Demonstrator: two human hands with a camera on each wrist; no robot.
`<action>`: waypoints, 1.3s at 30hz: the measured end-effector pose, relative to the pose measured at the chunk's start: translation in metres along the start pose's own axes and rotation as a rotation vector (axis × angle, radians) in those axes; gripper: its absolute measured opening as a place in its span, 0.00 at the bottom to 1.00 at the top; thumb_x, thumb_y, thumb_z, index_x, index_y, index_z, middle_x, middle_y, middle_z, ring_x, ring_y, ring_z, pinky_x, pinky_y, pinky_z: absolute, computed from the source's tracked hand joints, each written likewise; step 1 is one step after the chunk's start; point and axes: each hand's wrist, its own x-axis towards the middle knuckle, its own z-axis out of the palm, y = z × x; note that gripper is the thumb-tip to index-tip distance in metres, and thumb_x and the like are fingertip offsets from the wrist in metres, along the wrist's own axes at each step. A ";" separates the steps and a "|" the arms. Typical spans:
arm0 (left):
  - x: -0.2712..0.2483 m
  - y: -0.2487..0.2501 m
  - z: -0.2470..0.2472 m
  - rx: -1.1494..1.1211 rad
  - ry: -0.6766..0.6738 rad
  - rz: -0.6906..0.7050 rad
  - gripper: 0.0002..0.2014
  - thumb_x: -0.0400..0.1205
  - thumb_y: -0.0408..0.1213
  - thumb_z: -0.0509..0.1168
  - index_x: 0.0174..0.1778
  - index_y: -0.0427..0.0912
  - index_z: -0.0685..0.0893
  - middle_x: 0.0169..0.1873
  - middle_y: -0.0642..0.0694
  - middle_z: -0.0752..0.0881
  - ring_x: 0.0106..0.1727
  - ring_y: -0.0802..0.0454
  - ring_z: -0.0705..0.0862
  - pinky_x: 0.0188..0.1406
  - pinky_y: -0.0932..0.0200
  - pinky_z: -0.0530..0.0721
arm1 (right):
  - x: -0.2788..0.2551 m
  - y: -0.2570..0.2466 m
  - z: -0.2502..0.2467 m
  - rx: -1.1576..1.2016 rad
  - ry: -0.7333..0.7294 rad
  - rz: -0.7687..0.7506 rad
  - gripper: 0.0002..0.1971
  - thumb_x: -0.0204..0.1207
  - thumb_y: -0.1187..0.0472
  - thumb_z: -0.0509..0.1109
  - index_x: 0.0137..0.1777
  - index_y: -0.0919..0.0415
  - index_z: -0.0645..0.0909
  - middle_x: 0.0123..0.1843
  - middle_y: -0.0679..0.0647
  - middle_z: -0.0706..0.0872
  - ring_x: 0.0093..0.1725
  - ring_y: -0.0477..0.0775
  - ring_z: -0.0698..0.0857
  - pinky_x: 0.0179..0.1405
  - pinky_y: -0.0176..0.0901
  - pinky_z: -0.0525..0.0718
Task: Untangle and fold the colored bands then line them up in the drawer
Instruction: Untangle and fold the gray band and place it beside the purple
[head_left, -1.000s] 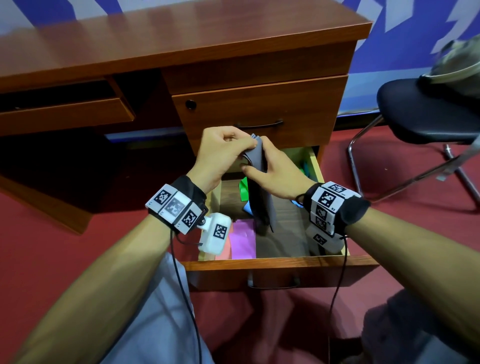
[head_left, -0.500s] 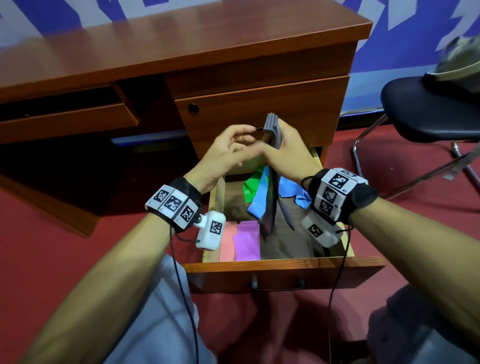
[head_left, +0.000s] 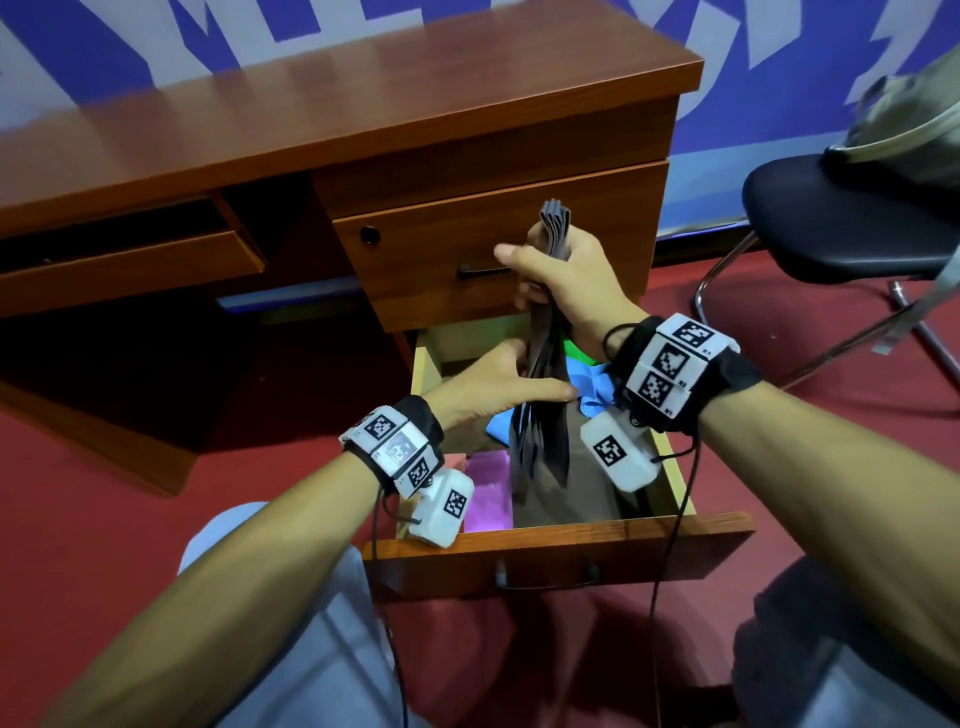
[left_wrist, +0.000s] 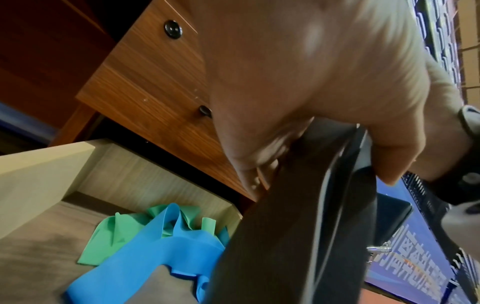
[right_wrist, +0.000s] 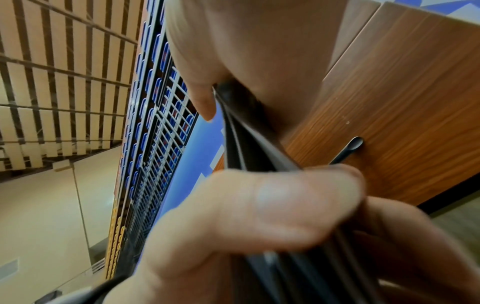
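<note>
A long grey band, folded into several layers, hangs upright over the open drawer. My right hand grips its folded top in front of the upper drawer. My left hand pinches the layers lower down, thumb across them. In the left wrist view the grey band runs down from my fingers; in the right wrist view it sits between thumb and fingers. A loose blue band and a green band lie crumpled at the drawer's back. A folded purple band lies flat near the front left.
The closed upper drawer with its black handle is just behind my right hand. The wooden desk stretches to the left. A black chair carrying a bag stands at the right on red carpet.
My right hand has risen with the grey band's top. My left hand has slid down from the top to the band's middle. The blue band has dropped back into the drawer.
</note>
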 end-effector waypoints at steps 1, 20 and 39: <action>0.001 -0.002 0.001 -0.021 -0.016 0.017 0.22 0.73 0.35 0.79 0.61 0.38 0.81 0.52 0.43 0.88 0.46 0.62 0.89 0.49 0.67 0.86 | 0.000 -0.001 -0.002 0.049 0.015 0.018 0.18 0.76 0.63 0.78 0.40 0.54 0.68 0.28 0.48 0.68 0.23 0.51 0.68 0.28 0.46 0.74; -0.015 -0.035 -0.029 0.354 0.034 -0.082 0.14 0.74 0.48 0.76 0.49 0.49 0.82 0.36 0.55 0.82 0.35 0.57 0.80 0.38 0.60 0.75 | 0.017 0.005 -0.036 0.510 0.506 0.192 0.13 0.82 0.64 0.68 0.40 0.57 0.66 0.22 0.49 0.63 0.21 0.50 0.65 0.27 0.42 0.70; -0.026 -0.015 -0.058 -0.311 0.091 -0.343 0.13 0.73 0.35 0.58 0.51 0.34 0.77 0.35 0.45 0.82 0.29 0.52 0.75 0.24 0.62 0.71 | 0.026 0.025 -0.064 0.621 0.511 0.263 0.17 0.72 0.69 0.63 0.31 0.53 0.58 0.25 0.48 0.57 0.21 0.49 0.56 0.23 0.41 0.64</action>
